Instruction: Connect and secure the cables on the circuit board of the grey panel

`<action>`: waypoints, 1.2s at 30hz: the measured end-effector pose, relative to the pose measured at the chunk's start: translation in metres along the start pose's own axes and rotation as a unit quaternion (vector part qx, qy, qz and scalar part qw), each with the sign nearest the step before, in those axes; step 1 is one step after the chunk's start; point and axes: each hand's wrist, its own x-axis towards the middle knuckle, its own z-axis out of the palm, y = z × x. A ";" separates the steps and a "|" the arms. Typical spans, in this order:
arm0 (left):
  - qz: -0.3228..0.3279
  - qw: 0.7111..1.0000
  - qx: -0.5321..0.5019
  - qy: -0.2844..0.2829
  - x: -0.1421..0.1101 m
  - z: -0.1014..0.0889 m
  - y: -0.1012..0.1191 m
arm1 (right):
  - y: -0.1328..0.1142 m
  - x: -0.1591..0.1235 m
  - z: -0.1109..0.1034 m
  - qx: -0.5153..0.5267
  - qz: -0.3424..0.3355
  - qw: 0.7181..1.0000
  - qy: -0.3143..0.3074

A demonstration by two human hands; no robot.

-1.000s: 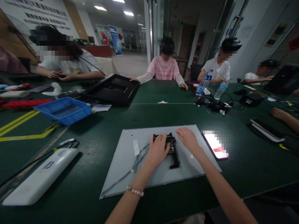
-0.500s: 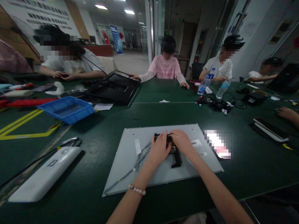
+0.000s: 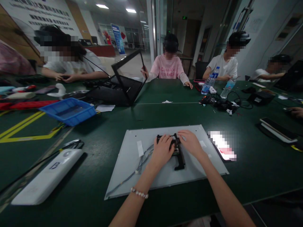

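A grey metal panel [image 3: 146, 170] lies flat on the green table in front of me. At its middle sits a black bracket [image 3: 179, 159] over a small circuit board. My left hand [image 3: 163, 150] rests on the bracket's left part, fingers curled down onto it. My right hand [image 3: 190, 142] presses on its right end, fingers bent. A bundle of thin wires [image 3: 142, 159] runs from the board toward the panel's near left corner. A white label [image 3: 140, 148] is stuck on the panel left of my hands.
A lit phone [image 3: 222, 145] lies just right of the panel. A white device [image 3: 44, 176] sits near left, a blue tray [image 3: 68, 110] beyond it. Across the table a person in pink lifts a black monitor frame [image 3: 129, 74]. Bottles [image 3: 206, 85] and cables [image 3: 222, 105] stand far right.
My right hand moved onto the bracket, then slid slightly right. The person in pink has raised the black frame from the table to a steep tilt.
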 end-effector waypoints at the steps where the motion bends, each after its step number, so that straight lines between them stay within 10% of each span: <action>1: 0.003 1.000 0.001 -0.003 0.000 -0.001 0.001 | 0.003 -0.001 -0.006 0.002 0.015 1.000 0.005; 13: 0.008 1.000 -0.017 -0.002 0.015 -0.009 0.004 | 0.053 -0.052 -0.037 0.074 0.164 0.984 0.000; 28: 0.043 0.995 0.089 0.013 0.045 -0.009 0.002 | 0.058 -0.052 -0.021 0.044 0.145 0.988 -0.007; 36: 0.144 0.986 0.079 0.026 0.073 -0.011 0.038 | 0.062 -0.051 -0.019 0.051 0.141 0.989 -0.007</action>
